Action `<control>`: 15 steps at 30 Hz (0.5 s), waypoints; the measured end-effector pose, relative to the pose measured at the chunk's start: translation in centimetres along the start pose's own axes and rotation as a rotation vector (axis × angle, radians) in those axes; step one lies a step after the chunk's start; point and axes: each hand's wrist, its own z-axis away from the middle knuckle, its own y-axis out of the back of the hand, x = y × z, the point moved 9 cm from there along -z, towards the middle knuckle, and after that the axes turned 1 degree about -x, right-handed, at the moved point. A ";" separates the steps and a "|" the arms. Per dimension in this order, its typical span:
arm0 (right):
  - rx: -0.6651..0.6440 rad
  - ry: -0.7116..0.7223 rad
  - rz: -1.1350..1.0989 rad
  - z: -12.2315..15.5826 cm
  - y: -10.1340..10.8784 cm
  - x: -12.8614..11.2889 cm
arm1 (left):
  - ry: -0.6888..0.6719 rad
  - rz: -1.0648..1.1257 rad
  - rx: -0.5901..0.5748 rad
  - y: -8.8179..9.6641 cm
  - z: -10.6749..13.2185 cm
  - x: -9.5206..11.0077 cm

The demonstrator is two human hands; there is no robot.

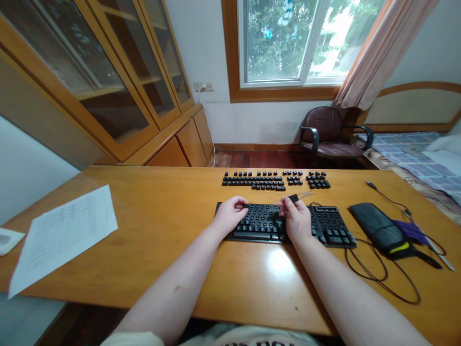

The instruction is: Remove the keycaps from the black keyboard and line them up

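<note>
A black keyboard (262,235) lies on the desk, with many of its keycaps off and bare switches showing; some caps remain along the bottom and at the right. My left hand (232,214) is curled over its left end, gripping it there; the fingertips are partly hidden. Above the right-middle of the keyboard, my right hand (297,221) is closed around a keycap puller (293,197), a small dark handle with thin wire prongs pointing off to the right. Behind the keyboard, removed keycaps (268,181) are laid out in rows like the key layout.
To the right lie a dark pouch (378,228) with a yellow stripe, a purple item (410,231) and a looped cable (392,283). Printed paper sheets (68,235) and a white object (9,240) are at the left. Beyond the desk stands an office chair (326,132).
</note>
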 end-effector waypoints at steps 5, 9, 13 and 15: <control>0.046 0.012 -0.003 -0.2 0.5 0.3 | -0.060 -0.398 -0.108 0.1 -2.8 1.1; 0.046 0.006 -0.017 -0.2 0.4 0.3 | -0.043 -0.536 -0.189 -0.7 -5.0 0.0; 0.035 -0.003 -0.012 -0.2 0.2 0.1 | -0.022 -0.558 -0.196 -1.3 -6.5 -1.3; 0.032 -0.010 -0.010 -0.2 0.1 0.1 | -0.030 -0.576 -0.193 -1.5 -7.1 -1.5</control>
